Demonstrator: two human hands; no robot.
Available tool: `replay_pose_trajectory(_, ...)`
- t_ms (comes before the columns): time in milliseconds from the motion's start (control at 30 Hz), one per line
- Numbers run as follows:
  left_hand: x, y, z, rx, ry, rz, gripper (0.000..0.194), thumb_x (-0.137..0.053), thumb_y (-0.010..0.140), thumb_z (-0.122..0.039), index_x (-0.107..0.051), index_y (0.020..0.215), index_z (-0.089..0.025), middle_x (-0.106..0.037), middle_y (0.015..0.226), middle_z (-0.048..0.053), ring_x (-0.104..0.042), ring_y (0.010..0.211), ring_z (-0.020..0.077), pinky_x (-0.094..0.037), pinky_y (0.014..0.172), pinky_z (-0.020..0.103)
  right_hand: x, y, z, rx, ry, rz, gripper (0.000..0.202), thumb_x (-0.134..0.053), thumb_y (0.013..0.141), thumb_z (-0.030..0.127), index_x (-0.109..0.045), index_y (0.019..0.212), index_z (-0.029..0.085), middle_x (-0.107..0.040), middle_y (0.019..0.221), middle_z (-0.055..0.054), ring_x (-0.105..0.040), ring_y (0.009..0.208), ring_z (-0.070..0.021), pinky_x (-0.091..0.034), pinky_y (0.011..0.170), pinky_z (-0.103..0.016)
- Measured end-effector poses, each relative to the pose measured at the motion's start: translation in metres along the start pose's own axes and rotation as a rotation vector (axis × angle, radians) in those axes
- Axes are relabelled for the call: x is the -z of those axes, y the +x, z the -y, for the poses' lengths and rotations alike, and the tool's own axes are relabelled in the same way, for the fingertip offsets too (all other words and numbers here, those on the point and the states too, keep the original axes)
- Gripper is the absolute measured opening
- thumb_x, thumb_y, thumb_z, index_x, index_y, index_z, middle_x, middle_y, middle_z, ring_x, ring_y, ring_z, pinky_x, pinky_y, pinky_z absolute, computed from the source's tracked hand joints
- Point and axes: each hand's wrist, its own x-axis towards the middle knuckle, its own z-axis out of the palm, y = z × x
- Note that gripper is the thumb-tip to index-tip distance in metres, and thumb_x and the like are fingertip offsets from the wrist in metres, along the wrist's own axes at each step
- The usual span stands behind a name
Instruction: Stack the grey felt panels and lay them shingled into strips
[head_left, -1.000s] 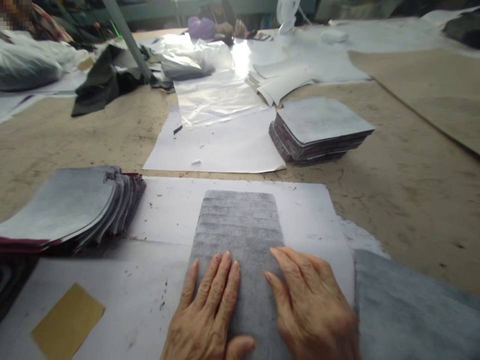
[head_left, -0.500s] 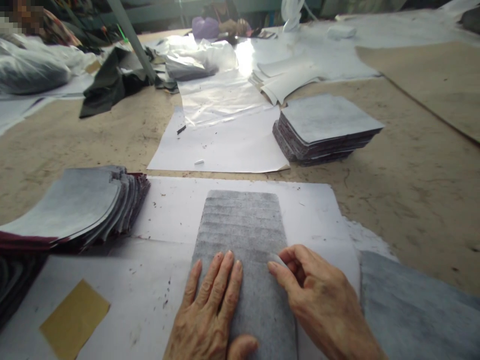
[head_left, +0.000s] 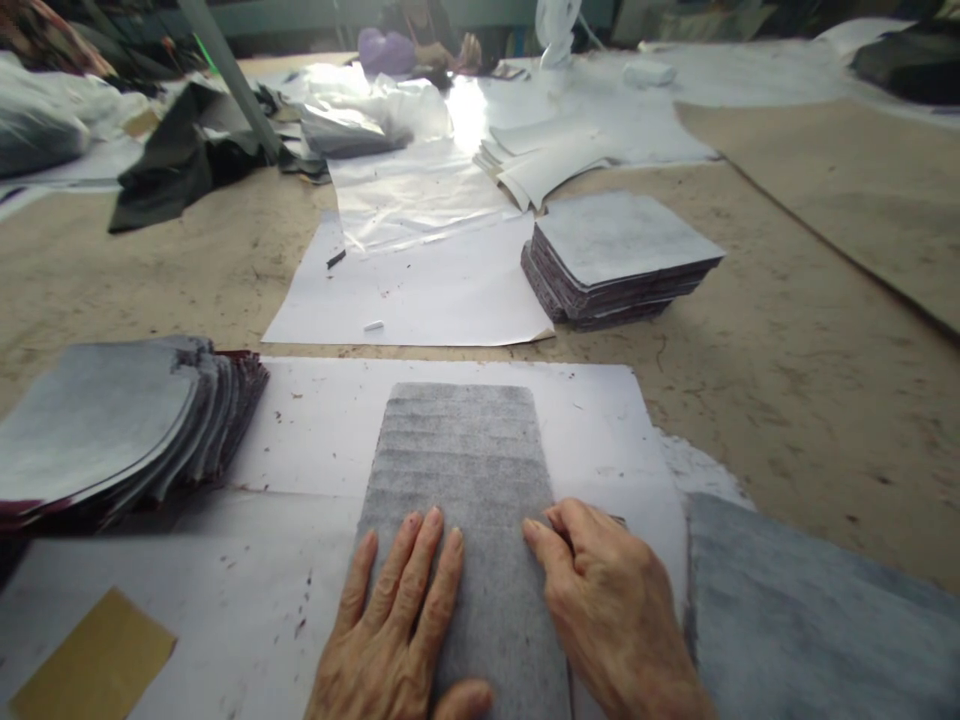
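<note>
A long grey fabric panel (head_left: 461, 450) with faint cross creases lies lengthwise in front of me on white paper. My left hand (head_left: 397, 610) rests flat on its near left part, fingers stretched out and a little spread. At the panel's right edge, my right hand (head_left: 600, 590) is closed, thumb and bent fingers pinching the edge. A small dark strip shows behind its knuckles; what it belongs to I cannot make out. The panel's near end runs out of view.
Stacks of cut grey pieces stand at the left (head_left: 112, 410) and far right (head_left: 630, 240). Another grey piece (head_left: 817, 610) lies at my right. A tan card (head_left: 97, 655) is at the near left. Clear plastic sheeting (head_left: 420, 195) and a metal pole (head_left: 232, 80) are farther back, where a person sits.
The view has shifted slightly right. The lifted pale bit of edge at my right fingertips no longer shows, and the right hand has closed further. My left hand stays flat on the panel.
</note>
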Motion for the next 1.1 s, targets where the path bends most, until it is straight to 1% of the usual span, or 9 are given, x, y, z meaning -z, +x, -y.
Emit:
replay_pose_trajectory(267,0.002,0.001,-0.001,0.011,-0.010,0.032,0.075,-0.044,0.074,-0.059,-0.038,0.129,-0.009,-0.041,0.132,0.018,-0.028,0.127,0.0300,-0.011,0.106,0.045,-0.002,0.000,0.001,0.078,-0.051,-0.047,0.015,-0.053,0.074,0.018,-0.051,0.060,0.019,-0.057,0.055,-0.001,-0.055,0.054,-0.0168,-0.037,0.050,-0.027)
replay_pose_trajectory(367,0.004,0.002,-0.001,0.022,-0.018,0.034,0.073,-0.045,0.075,-0.056,-0.038,0.130,-0.009,-0.040,0.134,0.017,-0.028,0.127,0.0295,-0.011,0.106,0.044,0.000,-0.005,0.001,0.144,-0.042,-0.194,0.011,-0.049,0.077,0.018,-0.053,0.066,0.017,-0.058,0.061,-0.003,-0.056,0.059,-0.0173,-0.041,0.055,-0.027)
replay_pose_trajectory(467,0.006,0.003,-0.002,0.029,-0.031,0.046,0.073,-0.046,0.075,-0.054,-0.037,0.131,-0.009,-0.038,0.135,0.018,-0.028,0.127,0.0303,-0.012,0.106,0.044,0.004,-0.018,-0.003,0.308,-0.081,-0.334,0.015,-0.047,0.080,0.018,-0.057,0.088,0.011,-0.061,0.080,-0.008,-0.056,0.077,-0.0188,-0.044,0.071,-0.030)
replay_pose_trajectory(600,0.007,0.001,-0.002,0.035,-0.038,0.068,0.072,-0.045,0.076,-0.054,-0.035,0.131,-0.009,-0.037,0.136,0.017,-0.028,0.127,0.0301,-0.012,0.106,0.044,0.001,-0.040,-0.014,0.490,-0.155,-0.271,0.027,-0.051,0.079,0.019,-0.055,0.105,0.012,-0.060,0.095,-0.009,-0.054,0.086,-0.0191,-0.042,0.078,-0.030)
replay_pose_trajectory(767,0.008,0.003,-0.003,0.035,-0.020,0.079,0.073,-0.043,0.076,-0.056,-0.034,0.132,-0.009,-0.037,0.135,0.017,-0.026,0.128,0.0303,-0.011,0.106,0.045,-0.006,-0.044,-0.018,0.449,-0.221,-0.261,0.036,-0.051,0.079,0.027,-0.052,0.109,0.008,-0.059,0.094,-0.012,-0.054,0.082,-0.0203,-0.043,0.073,-0.031)
replay_pose_trajectory(867,0.011,0.005,0.000,0.019,-0.027,0.096,0.072,-0.041,0.078,-0.056,-0.034,0.131,-0.007,-0.036,0.136,0.018,-0.025,0.128,0.0314,-0.012,0.105,0.046,-0.002,-0.034,-0.014,0.507,-0.221,-0.223,0.038,-0.050,0.076,0.021,-0.050,0.113,0.012,-0.058,0.100,-0.010,-0.053,0.087,-0.0217,-0.043,0.073,-0.033)
replay_pose_trajectory(967,0.016,0.007,0.010,0.038,-0.082,0.115,0.056,-0.042,0.083,-0.038,-0.034,0.131,-0.009,-0.040,0.134,0.014,-0.030,0.126,0.0264,-0.017,0.104,0.043,0.001,-0.025,-0.010,0.508,-0.195,-0.181,0.037,-0.048,0.073,0.018,-0.050,0.110,0.015,-0.058,0.099,-0.008,-0.053,0.087,-0.0215,-0.043,0.071,-0.033)
replay_pose_trajectory(1033,0.021,0.010,0.020,0.115,-0.134,0.112,0.044,-0.043,0.084,-0.024,-0.039,0.126,-0.013,-0.047,0.129,0.010,-0.038,0.120,0.0227,-0.024,0.101,0.041,0.002,-0.023,-0.008,0.474,-0.170,-0.158,0.033,-0.049,0.071,0.017,-0.051,0.104,0.017,-0.058,0.093,-0.007,-0.054,0.084,-0.0214,-0.044,0.069,-0.032)
replay_pose_trajectory(1100,0.025,0.015,0.030,0.212,-0.184,0.103,0.036,-0.047,0.082,-0.021,-0.045,0.118,-0.017,-0.054,0.119,0.008,-0.046,0.109,0.0220,-0.032,0.092,0.041,0.003,-0.022,-0.008,0.436,-0.129,-0.115,0.030,-0.048,0.068,0.015,-0.051,0.098,0.019,-0.057,0.086,-0.006,-0.054,0.080,-0.0208,-0.045,0.066,-0.032)
